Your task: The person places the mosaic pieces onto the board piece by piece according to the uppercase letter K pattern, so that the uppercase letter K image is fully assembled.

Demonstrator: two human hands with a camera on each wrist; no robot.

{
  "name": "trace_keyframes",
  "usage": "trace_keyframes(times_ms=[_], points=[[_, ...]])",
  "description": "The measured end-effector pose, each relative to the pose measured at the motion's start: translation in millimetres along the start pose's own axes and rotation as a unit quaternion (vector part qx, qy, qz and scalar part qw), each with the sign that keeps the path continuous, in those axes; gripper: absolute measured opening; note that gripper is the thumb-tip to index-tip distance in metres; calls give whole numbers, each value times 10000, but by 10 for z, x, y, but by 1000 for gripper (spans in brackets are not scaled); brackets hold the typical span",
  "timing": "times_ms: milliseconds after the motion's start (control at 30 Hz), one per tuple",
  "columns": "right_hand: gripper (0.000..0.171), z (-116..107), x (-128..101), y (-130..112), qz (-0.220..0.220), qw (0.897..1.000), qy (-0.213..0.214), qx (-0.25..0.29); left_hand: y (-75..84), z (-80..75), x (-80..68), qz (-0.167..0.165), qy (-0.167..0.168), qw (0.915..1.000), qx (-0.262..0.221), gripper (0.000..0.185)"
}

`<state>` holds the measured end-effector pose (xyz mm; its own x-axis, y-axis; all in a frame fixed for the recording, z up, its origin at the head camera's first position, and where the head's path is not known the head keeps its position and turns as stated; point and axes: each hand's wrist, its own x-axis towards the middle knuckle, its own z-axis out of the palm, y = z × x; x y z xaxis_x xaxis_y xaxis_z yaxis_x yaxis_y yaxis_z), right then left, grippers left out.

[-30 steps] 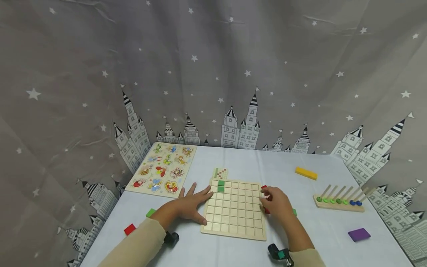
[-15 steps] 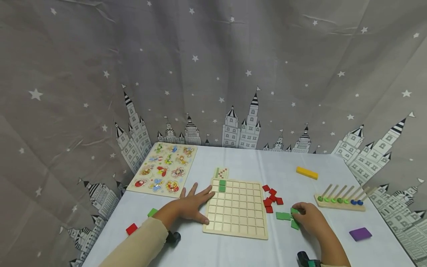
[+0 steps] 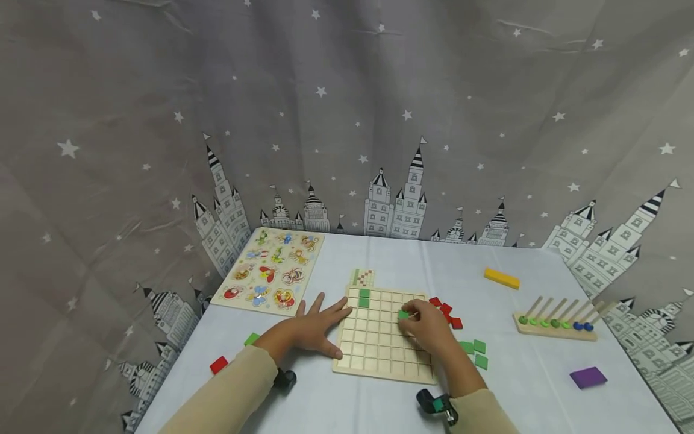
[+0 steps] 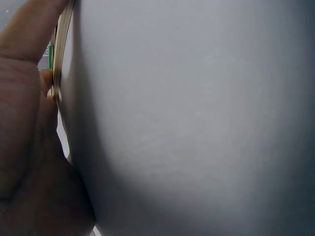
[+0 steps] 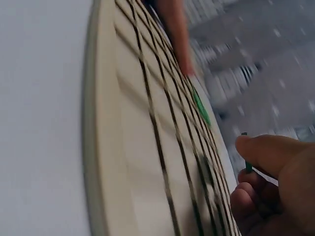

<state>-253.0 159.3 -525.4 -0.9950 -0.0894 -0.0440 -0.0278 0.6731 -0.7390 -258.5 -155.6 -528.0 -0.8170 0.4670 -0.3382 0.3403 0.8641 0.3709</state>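
Left hand [image 3: 314, 328] lies flat, fingers spread, bracing the grid board [image 3: 374, 355]; right hand [image 3: 428, 328] pinches a green tile [image 3: 403, 314] over a cell.

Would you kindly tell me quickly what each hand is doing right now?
Left hand: open, fingers spread flat, resting against the grid board.
Right hand: holding a green tile over the board.
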Motion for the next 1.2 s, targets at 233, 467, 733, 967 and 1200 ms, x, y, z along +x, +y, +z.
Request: trace_keyframes(times_ms=[233,467,733,967,1200], points=[[22,633,185,-465,-565,9977,-335,183,-20,-32,26,38,-36,10000,-8,114],[15,748,223,-554,-189,9998,27,-60,-36,-12,73,135,-20,9999,-27,114],[8,772,211,-521,-276,9995,167,-75,-44,-4,82,67,-19,9999,113,115],[23,544,63,-325,-518,9986,77,55,-20,25,71,103,-72,9999,-54,114],[30,-256,-281,285,5,9986,404,-336,-42,32,63,48,-12,10000,-56,114]])
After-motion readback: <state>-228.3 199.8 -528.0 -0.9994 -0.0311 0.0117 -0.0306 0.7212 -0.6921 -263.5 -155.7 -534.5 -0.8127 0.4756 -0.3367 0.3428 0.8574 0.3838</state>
